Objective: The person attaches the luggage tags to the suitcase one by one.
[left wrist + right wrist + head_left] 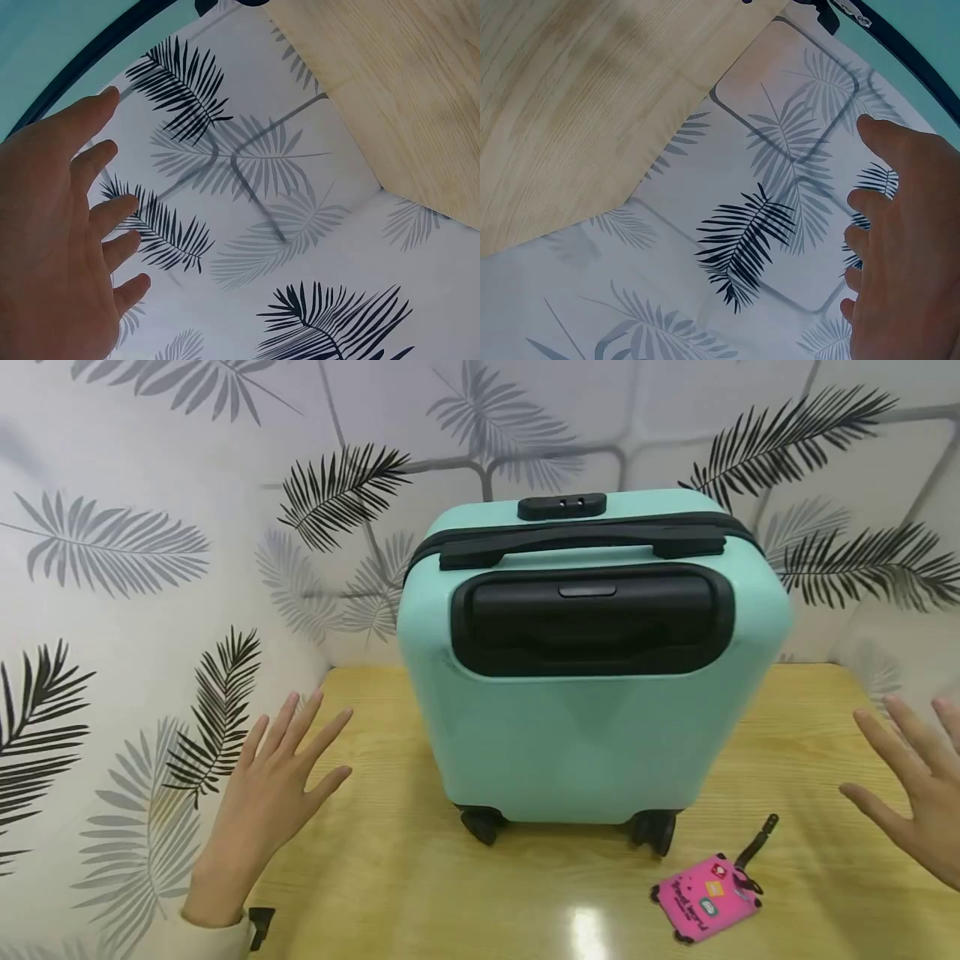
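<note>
A mint-green suitcase (577,743) stands upright on its wheels at the middle of the wooden table. Its black carry handle (581,537), recessed black pull-handle panel (592,622) and combination lock (562,507) show near the top. To the left of the case, my left hand (262,802) is raised with fingers spread, touching nothing. My right hand (922,785) is held up likewise on the far right, partly cut off by the frame edge. Both wrist views show an empty hand beside the green shell. A pink luggage tag (707,897) with a black strap lies in front of the suitcase's right wheel.
The wooden table (360,877) reaches back to a white wall (150,635) with printed grey and black palm leaves. That wall stands close behind the suitcase and along the left side. A black band (260,927) sits at my left wrist.
</note>
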Demonstrator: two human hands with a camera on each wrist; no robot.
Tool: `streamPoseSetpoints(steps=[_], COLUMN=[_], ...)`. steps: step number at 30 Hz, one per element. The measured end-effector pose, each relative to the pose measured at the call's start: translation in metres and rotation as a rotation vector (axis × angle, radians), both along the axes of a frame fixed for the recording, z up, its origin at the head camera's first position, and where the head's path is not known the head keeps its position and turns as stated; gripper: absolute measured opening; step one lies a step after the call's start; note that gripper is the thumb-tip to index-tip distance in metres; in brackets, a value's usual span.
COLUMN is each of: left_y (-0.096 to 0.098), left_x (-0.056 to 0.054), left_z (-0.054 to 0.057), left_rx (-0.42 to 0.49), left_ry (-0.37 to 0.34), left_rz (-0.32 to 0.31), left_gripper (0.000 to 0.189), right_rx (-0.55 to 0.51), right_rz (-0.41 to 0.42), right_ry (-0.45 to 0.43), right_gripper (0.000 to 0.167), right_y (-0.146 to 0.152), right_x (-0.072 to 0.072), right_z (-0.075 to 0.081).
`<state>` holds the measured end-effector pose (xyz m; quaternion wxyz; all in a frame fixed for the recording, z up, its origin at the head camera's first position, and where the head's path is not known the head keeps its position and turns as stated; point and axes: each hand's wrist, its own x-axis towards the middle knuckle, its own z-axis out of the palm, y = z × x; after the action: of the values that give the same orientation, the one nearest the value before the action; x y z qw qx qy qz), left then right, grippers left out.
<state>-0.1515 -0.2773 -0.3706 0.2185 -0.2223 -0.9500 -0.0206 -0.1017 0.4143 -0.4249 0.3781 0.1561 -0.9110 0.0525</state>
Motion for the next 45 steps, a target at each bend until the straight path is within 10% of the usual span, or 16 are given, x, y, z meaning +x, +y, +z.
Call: streamPoseSetpoints(steps=[9, 18, 30, 45], left_y=[0.001, 0.003, 0.007, 0.012], left_x=[0.006, 0.010, 0.009, 0.012], left_z=[0.001, 0.000, 0.002, 0.005], left_rx=[0.003, 0.013, 0.028, 0.271], left_ry=[-0.070, -0.039, -0.065, -0.222], left_rz=[0.018, 0.001, -0.008, -0.046], left_gripper=[0.076, 0.073, 0.072, 0.072], right_rx=[0.013, 0.025, -0.006, -0.107], right_rz=[0.128, -0.043, 0.037, -0.151], right_ry=[0.114, -0.140, 0.000, -0.073], right_gripper=[0.078, 0.086, 0.081, 0.091], right_y=[-0.005, -0.008, -0.020, -0.008], right_x=[0.007, 0.023, 0.023, 0.047], right_z=[0.020, 0.034, 0.035, 0.021])
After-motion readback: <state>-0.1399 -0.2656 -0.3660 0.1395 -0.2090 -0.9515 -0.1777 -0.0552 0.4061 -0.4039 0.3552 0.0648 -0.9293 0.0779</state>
